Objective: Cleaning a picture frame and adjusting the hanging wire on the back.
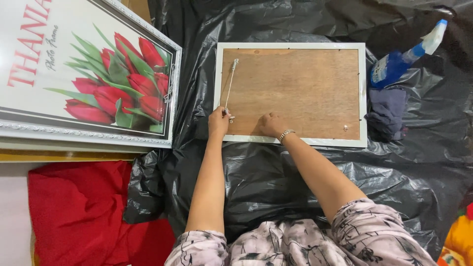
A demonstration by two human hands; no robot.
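White picture frame (290,45) face down on black plastic sheet (276,177), brown backing board (295,91) still in place. Left hand (218,120) pinching the hanging cord (229,86) at the frame's 7 o'clock corner; right hand (271,124) curled, pressing the board's lower edge, holding nothing.

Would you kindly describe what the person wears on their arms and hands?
Both forearms are bare below short sleeves of pale pinkish fabric printed with dark floral sketching. The right hand has a metallic link bracelet at the wrist. The left hand shows no gloves or visible jewellery.

One view only: head cam, looks steeply down from above person, fairly close, arms enter from bottom edge, frame (290,93) back-up near centre on black plastic (276,182).
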